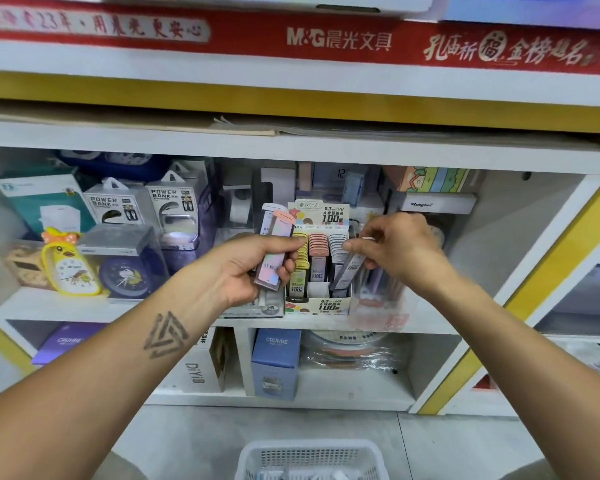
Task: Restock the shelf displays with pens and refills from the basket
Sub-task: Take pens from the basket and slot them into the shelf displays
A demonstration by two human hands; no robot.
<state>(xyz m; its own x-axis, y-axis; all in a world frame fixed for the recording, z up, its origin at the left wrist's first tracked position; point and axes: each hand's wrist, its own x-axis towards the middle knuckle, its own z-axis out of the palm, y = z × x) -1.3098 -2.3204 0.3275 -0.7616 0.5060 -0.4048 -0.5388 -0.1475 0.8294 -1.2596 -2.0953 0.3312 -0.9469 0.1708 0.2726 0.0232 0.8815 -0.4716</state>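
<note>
Evidently mid-restock, the left hand (253, 263) grips spare refills (274, 251) while the right hand (395, 247) pinches one case (350, 268) over the display (317, 304) between them, needing a straight downward slide.

Display box (317, 303) sits at front edge of middle shelf (84, 308), boxed in: 2B box (269, 308) touching at 9 o'clock, clear packets (381, 306) just beside at 3. Its yellow, pink and white rows are packed tight; only gap is the front of the white row at 4 o'clock, partly taken by a grey case (352, 268). Shelf board (291, 150) at 12 caps the opening, stacked boxes (437, 192) fill the back. Open floor at 6, apart from the white basket (312, 459). Bare shelf room at far 3 o'clock.
</note>
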